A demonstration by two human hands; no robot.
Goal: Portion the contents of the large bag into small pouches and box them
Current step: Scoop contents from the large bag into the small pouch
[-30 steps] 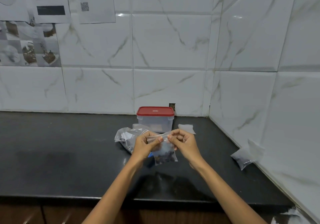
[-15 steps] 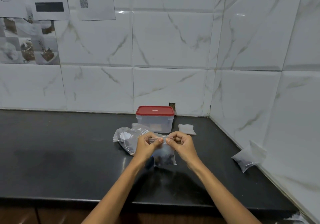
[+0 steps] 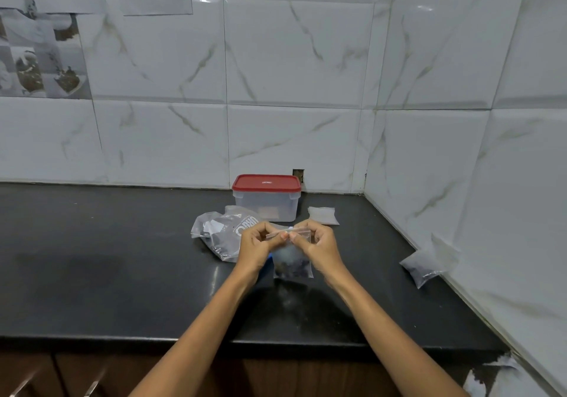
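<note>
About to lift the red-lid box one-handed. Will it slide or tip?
The box looks nearly empty through its clear walls, so probably light. It is wide and low, so unlikely to tip. On the glossy counter a push would likely slide it.

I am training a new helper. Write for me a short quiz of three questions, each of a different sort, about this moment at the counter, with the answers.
1. True or false: the red lid is on the clear box.
2. Which of these does the person grip with both hands: A, the large bag; B, the small pouch; C, the box?
3. Where does the filled pouch lie that no hand touches?

Key
1. True.
2. B: the left hand and the right hand pinch its top edge.
3. On the counter, at the right wall.
</note>
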